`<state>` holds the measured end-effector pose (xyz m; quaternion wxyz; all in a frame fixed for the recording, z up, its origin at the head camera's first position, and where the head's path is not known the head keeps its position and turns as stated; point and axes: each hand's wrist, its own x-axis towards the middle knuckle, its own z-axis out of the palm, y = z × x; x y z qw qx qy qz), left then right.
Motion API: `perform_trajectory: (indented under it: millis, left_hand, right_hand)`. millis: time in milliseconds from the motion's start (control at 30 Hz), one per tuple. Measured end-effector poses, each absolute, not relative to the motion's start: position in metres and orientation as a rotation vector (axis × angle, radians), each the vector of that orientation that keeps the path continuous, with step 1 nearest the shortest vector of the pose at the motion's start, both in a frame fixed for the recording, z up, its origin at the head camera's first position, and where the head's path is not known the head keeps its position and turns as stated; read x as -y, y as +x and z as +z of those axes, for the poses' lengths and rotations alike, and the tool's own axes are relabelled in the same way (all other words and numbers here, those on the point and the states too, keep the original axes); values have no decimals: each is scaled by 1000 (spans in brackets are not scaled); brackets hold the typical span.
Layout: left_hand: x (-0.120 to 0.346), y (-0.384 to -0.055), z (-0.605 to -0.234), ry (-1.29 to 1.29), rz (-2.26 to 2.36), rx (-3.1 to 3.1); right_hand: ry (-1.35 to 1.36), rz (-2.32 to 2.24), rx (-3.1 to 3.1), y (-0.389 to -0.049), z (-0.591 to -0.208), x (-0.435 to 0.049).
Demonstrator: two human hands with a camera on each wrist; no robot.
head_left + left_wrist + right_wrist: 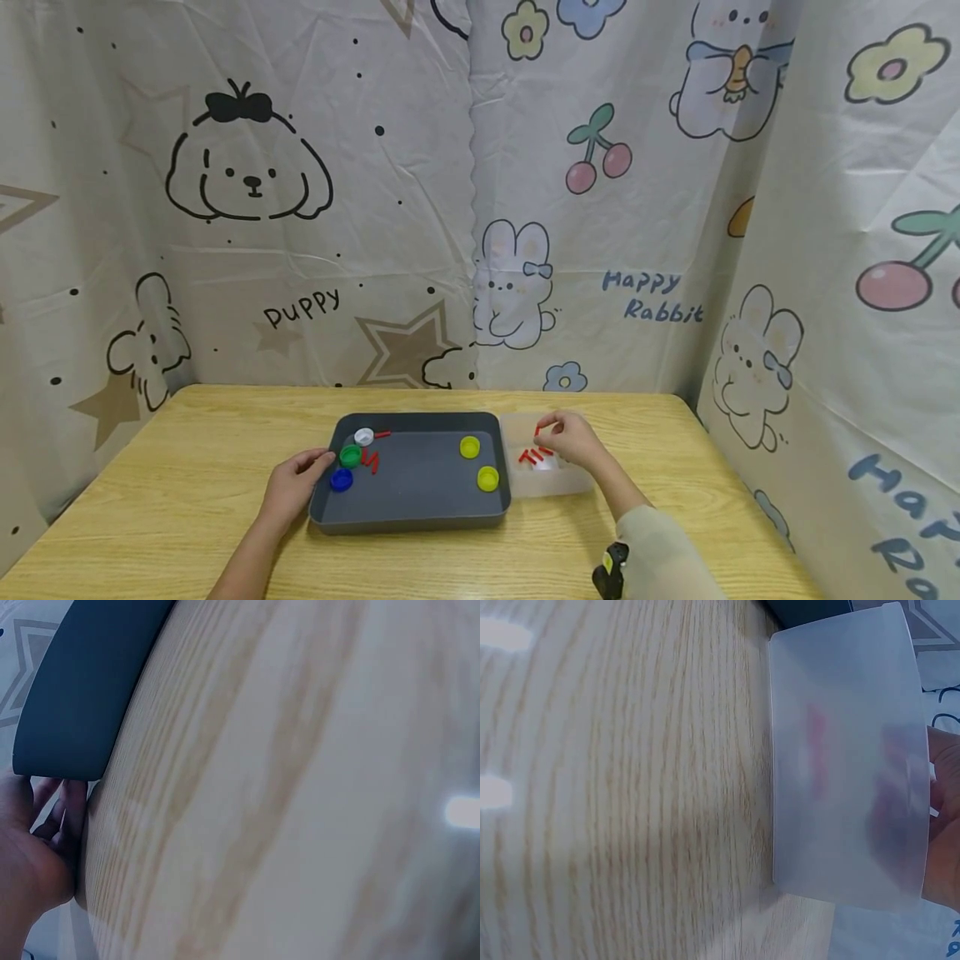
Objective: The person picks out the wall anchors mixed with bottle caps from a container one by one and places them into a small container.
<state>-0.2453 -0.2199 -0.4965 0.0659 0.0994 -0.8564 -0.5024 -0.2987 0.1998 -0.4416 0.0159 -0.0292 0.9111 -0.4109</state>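
Observation:
My left hand (pixel 291 485) grips the left wall of a dark grey tray (pixel 420 525); in the left wrist view its thumb and fingers meet the tray's end (pixel 82 697). Over a translucent plastic box (pixel 551 483), my right hand (pixel 573 439) pinches a small red stick (pixel 537 431) between thumb and fingertips. Several red sticks (pixel 532 456) lie in that box. Inside the tray, a white cap (pixel 363 437), a green cap (pixel 350 456) and a blue cap (pixel 341 479) line the left side, with several red sticks (pixel 374 463) beside them. The box wall (pixel 847 825) partly hides my right hand in its wrist view.
Two yellow caps, one farther back (pixel 469 447) and one nearer (pixel 487 479), sit at the tray's right side. The box stands against the tray's right edge. Both are on a wooden table (pixel 420 567), with printed curtains (pixel 405 208) behind and at the sides.

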Motion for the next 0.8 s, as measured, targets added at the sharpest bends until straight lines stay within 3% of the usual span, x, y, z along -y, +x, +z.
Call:
perform_trajectory:
  millis: [800]
  left_hand:
    - [220, -246, -498, 287, -1518, 2584]
  right_hand:
    - [-86, -1245, -2871, -303, -429, -190]
